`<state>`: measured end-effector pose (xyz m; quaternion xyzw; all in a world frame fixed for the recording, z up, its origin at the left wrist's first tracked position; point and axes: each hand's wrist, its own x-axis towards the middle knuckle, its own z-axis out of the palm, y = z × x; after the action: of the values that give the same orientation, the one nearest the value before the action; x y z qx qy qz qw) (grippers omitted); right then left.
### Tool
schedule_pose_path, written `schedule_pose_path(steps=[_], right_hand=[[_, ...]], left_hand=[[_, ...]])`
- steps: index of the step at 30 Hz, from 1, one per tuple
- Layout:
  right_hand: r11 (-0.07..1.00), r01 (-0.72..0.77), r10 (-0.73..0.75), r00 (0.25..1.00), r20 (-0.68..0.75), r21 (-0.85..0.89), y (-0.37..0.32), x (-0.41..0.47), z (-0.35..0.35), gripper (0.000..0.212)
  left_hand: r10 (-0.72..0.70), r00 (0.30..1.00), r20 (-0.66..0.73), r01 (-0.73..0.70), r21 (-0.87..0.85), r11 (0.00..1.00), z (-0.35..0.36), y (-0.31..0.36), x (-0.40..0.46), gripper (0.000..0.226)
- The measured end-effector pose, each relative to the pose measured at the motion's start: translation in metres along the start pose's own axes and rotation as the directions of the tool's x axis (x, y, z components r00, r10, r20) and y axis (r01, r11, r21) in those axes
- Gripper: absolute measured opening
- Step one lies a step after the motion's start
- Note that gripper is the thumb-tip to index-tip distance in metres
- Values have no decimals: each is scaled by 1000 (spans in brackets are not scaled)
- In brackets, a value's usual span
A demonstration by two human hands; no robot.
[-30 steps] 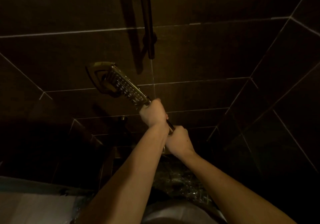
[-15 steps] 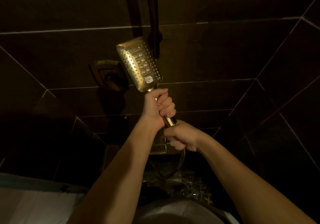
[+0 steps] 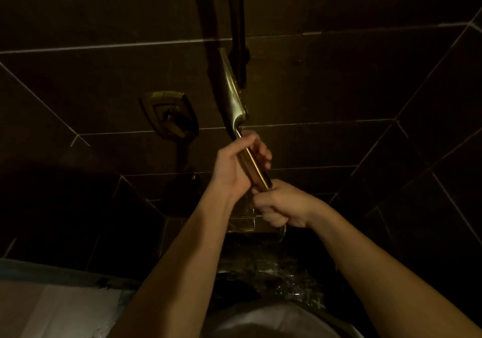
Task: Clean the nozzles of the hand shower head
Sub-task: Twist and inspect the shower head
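The gold hand shower head stands upright in front of the dark tiled wall, seen edge-on, so its nozzle face is hidden. My left hand is shut around the upper part of its gold handle. Just below, my right hand is shut around the handle's lower end, where the hose hangs out under the fist. The head's top sits right beside the dark vertical shower rail.
A gold wall valve with a lever sits left of the shower head. A gold plate is low on the wall behind my hands. A pale ledge lies at the lower left, wet dark floor below.
The shower head turned from leaning left, to showing its nozzle face, to edge-on now, and it moved right beside the rail. Both hands kept their grip and shifted slightly right.
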<state>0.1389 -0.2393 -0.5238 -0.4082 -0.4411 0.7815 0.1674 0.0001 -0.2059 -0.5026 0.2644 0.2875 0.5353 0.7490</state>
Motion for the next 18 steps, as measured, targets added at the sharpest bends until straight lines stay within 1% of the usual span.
schedule_pose_path(steps=[2, 3, 4, 5, 6, 8, 10, 11, 13, 14, 16, 18], right_hand=[[995, -86, 76, 980, 184, 49, -5, -3, -1, 35], [992, -111, 94, 965, 244, 57, -6, -4, -1, 37], [991, -120, 99, 958, 270, 62, -7, -4, -1, 37], [990, -119, 96, 959, 267, 71, -8, -6, -1, 37], [991, -112, 91, 968, 234, 77, -7, -6, 0, 34], [996, -75, 71, 994, 82, 51, -4, -5, 0, 21], [995, -8, -4, 992, -124, -99, -3, -4, 3, 8], [980, 16, -61, 974, -220, -200, -3, -3, 5, 2], [923, 41, -191, 912, -362, -383, 0, 0, 7, 10], [895, 49, -242, 888, -391, -443, 1, 1, 9, 10], [877, 58, -277, 873, -403, -477, 3, 0, 12, 8], [890, 73, -265, 886, -381, -449, 2, -4, 12, 11]], left_hand=[[2, 992, 123, 9, -86, 996, 1, 4, 0, 8], [-22, 984, 177, 42, -111, 993, 3, 5, 0, 15], [-50, 975, 216, 77, -121, 990, 5, 5, 0, 26], [-74, 970, 232, 103, -115, 988, 7, 5, 1, 38], [-89, 974, 210, 109, -90, 990, 10, 5, 2, 47], [-87, 993, 81, 89, -15, 996, 15, 3, 4, 54], [-55, 995, -88, 56, 15, 998, 20, 0, 4, 54], [-37, 984, -174, 39, 9, 999, 22, -2, 3, 54], [-12, 953, -303, 9, -12, 1000, 25, -5, 3, 52], [-1, 941, -339, -3, -12, 1000, 26, -6, 3, 52], [19, 932, -363, -19, 4, 1000, 27, -9, 2, 53], [21, 947, -319, -16, 19, 1000, 28, -10, 0, 51]])
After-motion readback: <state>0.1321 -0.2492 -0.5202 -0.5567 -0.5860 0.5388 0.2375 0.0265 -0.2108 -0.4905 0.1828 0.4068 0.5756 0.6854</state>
